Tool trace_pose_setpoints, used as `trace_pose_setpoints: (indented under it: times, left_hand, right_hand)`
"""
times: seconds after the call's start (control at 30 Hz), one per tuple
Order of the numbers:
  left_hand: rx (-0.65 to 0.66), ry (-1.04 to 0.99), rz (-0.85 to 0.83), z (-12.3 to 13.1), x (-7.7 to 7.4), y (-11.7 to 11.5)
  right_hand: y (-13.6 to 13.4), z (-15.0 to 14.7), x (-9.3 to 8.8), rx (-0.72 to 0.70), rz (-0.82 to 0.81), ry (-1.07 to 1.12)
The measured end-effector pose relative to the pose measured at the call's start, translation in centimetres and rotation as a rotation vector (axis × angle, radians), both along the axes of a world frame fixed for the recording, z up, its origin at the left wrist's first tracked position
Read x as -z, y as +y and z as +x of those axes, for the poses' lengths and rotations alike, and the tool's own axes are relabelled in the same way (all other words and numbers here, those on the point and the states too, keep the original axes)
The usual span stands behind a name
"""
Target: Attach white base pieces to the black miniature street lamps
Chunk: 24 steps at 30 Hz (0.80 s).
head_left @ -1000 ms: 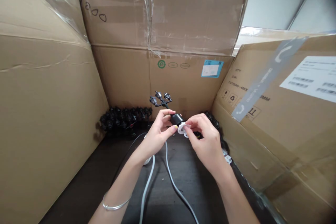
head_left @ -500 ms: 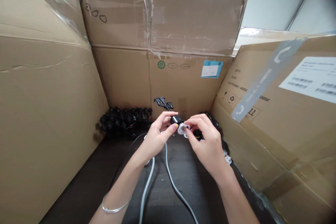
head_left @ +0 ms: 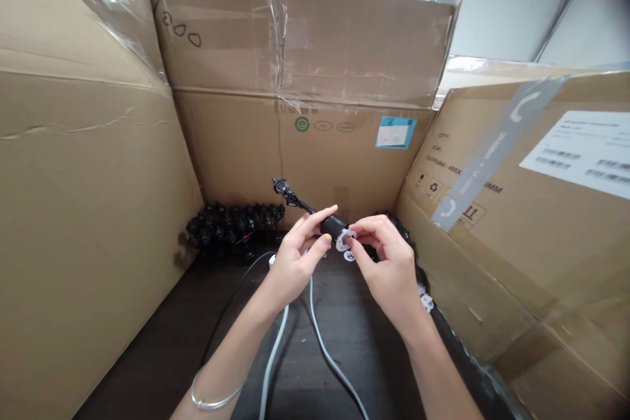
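My left hand (head_left: 295, 256) pinches the round black base (head_left: 333, 224) of a small black lamp-post model whose thin stem and lamp heads (head_left: 284, 190) point up and to the left. My right hand (head_left: 388, 262) pinches a small white disc (head_left: 345, 239) pressed against the end of that black base. Both hands hover over a dark tabletop (head_left: 162, 354). A second small white piece (head_left: 349, 256) shows just below the disc; what it rests on is unclear.
Tall cardboard boxes stand on the left (head_left: 83, 210), at the back (head_left: 305, 125) and on the right (head_left: 531, 230). Several black lamp-post models (head_left: 231, 223) line the back box's foot. White cables (head_left: 275, 348) cross the tabletop. Small white parts (head_left: 426, 302) lie by the right box.
The lamp-post model has tipped over to the left, its lamp heads now lower and further left. Both hands shifted slightly, still pinching the base and the white disc.
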<state>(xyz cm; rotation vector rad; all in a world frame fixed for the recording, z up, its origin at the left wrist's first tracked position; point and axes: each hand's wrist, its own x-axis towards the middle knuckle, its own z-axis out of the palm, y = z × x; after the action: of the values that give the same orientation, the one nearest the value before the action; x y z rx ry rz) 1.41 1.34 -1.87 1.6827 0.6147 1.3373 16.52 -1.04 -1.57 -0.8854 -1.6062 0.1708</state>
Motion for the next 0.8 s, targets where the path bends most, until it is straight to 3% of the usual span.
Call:
trace_pose_setpoints:
  times: [0.27, 0.37, 0.7, 0.8]
  left_hand:
    - [-0.146, 0.135, 0.033, -0.5, -0.5, -0.2]
    - [-0.111, 0.150, 0.020, -0.9, -0.6, 0.0]
    - [0.051, -0.129, -0.075, -0.1, -0.5, 0.0]
    - [0.046, -0.195, -0.129, 0.0, -0.4, 0.1]
  right_hand:
    - [-0.8, -0.3, -0.6, 0.087, 0.114, -0.123]
    - [-0.9, -0.4, -0.7, 0.067, 0.148, -0.151]
    - [-1.0, -0.7, -0.7, 0.025, 0.194, -0.168]
    - [-1.1, -0.7, -0.7, 0.018, 0.212, -0.154]
